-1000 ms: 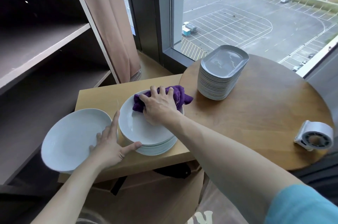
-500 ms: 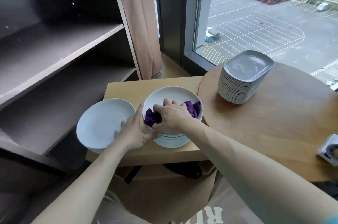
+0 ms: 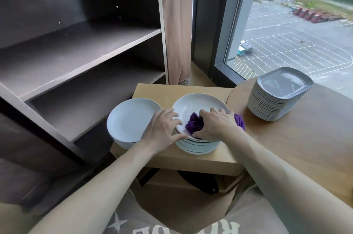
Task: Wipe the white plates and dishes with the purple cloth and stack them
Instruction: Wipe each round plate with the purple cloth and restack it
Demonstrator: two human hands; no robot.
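Observation:
A stack of round white plates (image 3: 198, 103) stands on the small light-wood table (image 3: 183, 88). My right hand (image 3: 215, 124) grips the bunched purple cloth (image 3: 193, 123) on the near part of the top plate. My left hand (image 3: 162, 128) holds that top plate's near-left rim, thumb at the edge. A second, lower stack of white plates (image 3: 129, 117) sits just to the left, overhanging the table's left edge. A tall stack of white rectangular dishes (image 3: 277, 96) stands on the round table to the right.
A brown shelving unit (image 3: 76, 58) with bare shelves rises at the left. A beige curtain (image 3: 175, 27) hangs behind the small table. The round wooden table (image 3: 305, 138) adjoins on the right, below a window over a car park.
My left hand left the left plate stack and now holds the rim of the plate being wiped. My right hand drew the cloth toward the plate's near edge. The camera turned left.

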